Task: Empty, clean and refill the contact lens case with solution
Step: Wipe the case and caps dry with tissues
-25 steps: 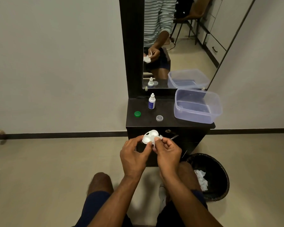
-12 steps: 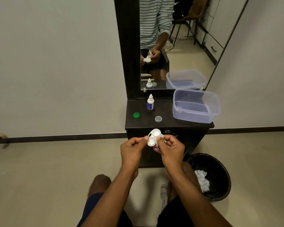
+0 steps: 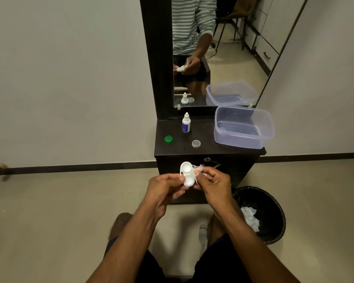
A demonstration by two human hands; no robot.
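The left hand (image 3: 164,187) pinches the case (image 3: 186,174) by its edge, wells up, in front of the desk (image 3: 204,149). The right hand (image 3: 214,183) grips a tissue scrap (image 3: 199,168) against it. The case looks light, rigid and probably slick when wet: best held by the rim. Beyond stand the caps (image 3: 196,143) and bottle (image 3: 186,124).

Dim, even indoor light with a greenish-grey cast — no hard shadows, only a soft dark patch on the floor (image 3: 39,221) under the legs. Strong wide-angle bending at the frame edges — the skirting line curves. Slight softness throughout; forearms at bottom blurred.
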